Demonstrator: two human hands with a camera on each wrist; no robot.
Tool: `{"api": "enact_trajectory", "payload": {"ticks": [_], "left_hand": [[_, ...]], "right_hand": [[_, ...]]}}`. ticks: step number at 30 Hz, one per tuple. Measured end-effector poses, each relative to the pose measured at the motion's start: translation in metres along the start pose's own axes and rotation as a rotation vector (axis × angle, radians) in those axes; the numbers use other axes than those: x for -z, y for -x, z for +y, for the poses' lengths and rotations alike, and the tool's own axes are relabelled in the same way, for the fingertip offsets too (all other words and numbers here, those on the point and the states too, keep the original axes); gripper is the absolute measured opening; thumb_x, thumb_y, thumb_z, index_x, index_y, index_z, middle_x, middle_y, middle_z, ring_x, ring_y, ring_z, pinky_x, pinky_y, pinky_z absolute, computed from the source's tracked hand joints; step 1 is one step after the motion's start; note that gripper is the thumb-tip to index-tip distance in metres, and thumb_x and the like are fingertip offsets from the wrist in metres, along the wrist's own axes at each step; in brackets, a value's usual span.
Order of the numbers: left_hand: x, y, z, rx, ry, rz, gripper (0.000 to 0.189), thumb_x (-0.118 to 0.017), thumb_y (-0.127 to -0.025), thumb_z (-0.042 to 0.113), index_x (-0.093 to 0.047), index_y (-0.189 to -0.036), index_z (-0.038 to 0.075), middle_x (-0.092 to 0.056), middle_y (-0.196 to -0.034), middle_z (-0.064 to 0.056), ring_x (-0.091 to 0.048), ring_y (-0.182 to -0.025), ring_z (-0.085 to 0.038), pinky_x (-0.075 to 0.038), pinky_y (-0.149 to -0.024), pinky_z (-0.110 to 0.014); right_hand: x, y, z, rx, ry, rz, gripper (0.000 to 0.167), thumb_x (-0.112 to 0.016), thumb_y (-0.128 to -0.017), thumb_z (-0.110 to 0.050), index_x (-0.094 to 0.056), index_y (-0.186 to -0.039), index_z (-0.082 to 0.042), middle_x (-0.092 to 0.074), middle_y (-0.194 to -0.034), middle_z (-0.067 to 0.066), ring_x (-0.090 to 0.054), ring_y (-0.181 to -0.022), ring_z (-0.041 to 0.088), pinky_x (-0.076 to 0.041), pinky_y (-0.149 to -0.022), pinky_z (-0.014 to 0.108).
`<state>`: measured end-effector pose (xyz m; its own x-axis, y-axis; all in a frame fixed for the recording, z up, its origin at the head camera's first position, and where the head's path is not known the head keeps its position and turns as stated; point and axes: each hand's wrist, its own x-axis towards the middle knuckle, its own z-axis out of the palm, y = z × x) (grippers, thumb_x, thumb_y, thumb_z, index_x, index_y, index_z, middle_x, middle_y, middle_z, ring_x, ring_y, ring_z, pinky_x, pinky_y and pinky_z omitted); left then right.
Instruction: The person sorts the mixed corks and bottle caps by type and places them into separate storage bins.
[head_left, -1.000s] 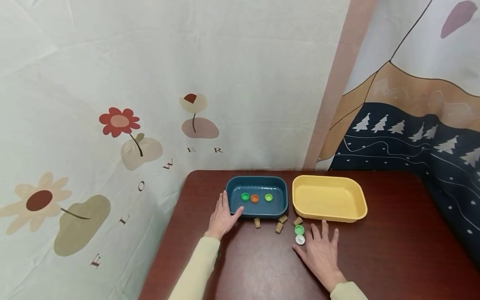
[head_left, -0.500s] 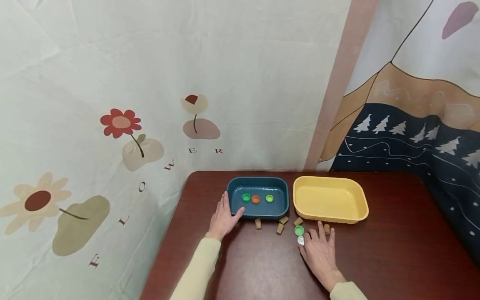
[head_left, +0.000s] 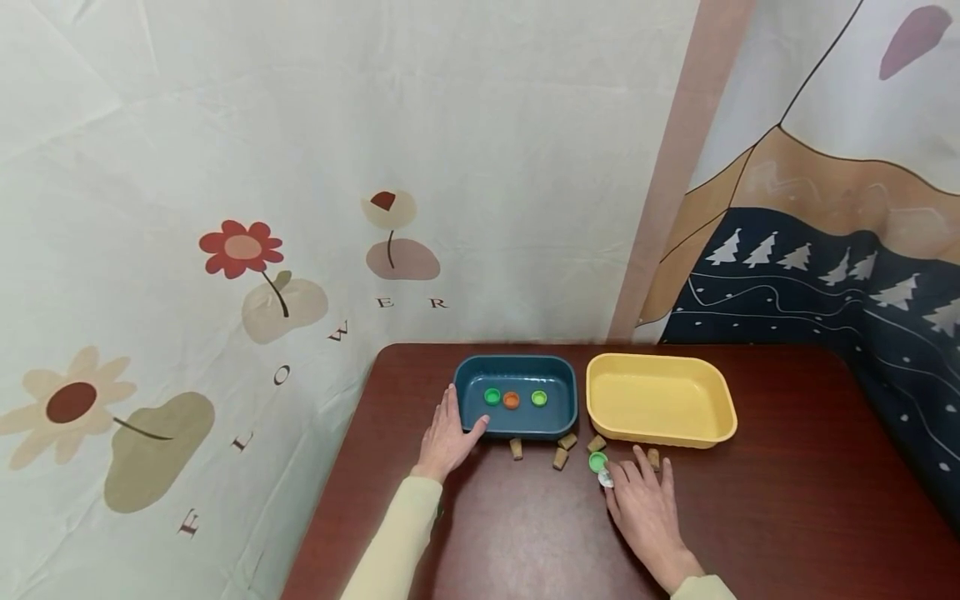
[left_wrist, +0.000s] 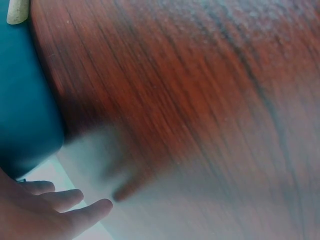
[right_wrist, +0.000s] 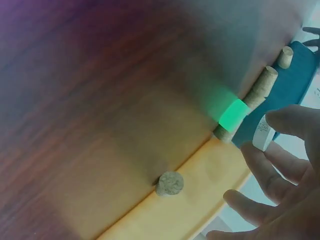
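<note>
The white cap (right_wrist: 262, 134) has edged toward the bench's (head_left: 525, 533) right edge, pinched in my right hand (head_left: 647, 504), left hand (head_left: 444, 437) straight-fingered; probably light, stiff, best held by its rim.

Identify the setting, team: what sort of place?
Probably a staged indoor tabletop setup: a dark reddish table stands before a printed flower-and-mountain backdrop, with a blue tray and yellow tray side by side.
</note>
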<state>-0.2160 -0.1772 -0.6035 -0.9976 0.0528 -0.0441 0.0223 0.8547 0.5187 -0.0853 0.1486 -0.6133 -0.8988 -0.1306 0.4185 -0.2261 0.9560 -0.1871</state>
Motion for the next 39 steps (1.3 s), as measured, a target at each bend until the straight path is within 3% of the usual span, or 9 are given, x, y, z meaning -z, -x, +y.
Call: {"api": "enact_trajectory", "payload": {"ticks": [9,19,26,39], "left_hand": [[-0.002,-0.001,-0.002,-0.005,-0.016,0.004,0.104,-0.055,-0.096,0.068,-0.008,-0.167,0.007,-0.019,-0.171,-0.018,-0.025,-0.153,-0.044,-0.033,-0.114,-0.064],[-0.002,0.0,-0.003,-0.001,-0.005,0.003,0.105,-0.054,-0.095,0.069,-0.008,-0.167,0.008,-0.017,-0.171,-0.017,-0.023,-0.154,-0.043,-0.032,-0.114,-0.065],[-0.003,-0.001,-0.003,0.001,-0.005,0.0,0.105,-0.053,-0.095,0.07,-0.007,-0.167,0.008,-0.015,-0.172,-0.017,-0.022,-0.154,-0.043,-0.032,-0.114,-0.065],[-0.004,-0.002,-0.003,-0.003,-0.006,0.002,0.104,-0.054,-0.096,0.068,-0.008,-0.167,0.008,-0.015,-0.171,-0.018,-0.02,-0.155,-0.044,-0.032,-0.116,-0.064]], "right_hand": [[0.006,-0.007,-0.003,0.016,-0.048,0.07,0.043,-0.09,-0.075,-0.011,-0.074,-0.114,-0.007,-0.072,-0.106,0.01,-0.056,-0.13,0.044,-0.031,-0.104,0.077],[0.006,-0.03,-0.015,0.026,-0.064,0.147,0.046,-0.09,-0.076,-0.012,-0.073,-0.119,-0.006,-0.073,-0.108,0.013,-0.057,-0.127,0.044,-0.036,-0.101,0.077],[0.009,-0.05,-0.029,0.01,-0.085,0.128,0.046,-0.089,-0.08,-0.014,-0.073,-0.123,-0.007,-0.073,-0.113,0.014,-0.055,-0.13,0.043,-0.035,-0.105,0.074],[0.004,-0.091,-0.054,0.054,-0.085,0.094,0.04,-0.084,-0.087,-0.018,-0.073,-0.124,-0.009,-0.072,-0.114,0.01,-0.058,-0.128,0.037,-0.037,-0.107,0.069]]}}
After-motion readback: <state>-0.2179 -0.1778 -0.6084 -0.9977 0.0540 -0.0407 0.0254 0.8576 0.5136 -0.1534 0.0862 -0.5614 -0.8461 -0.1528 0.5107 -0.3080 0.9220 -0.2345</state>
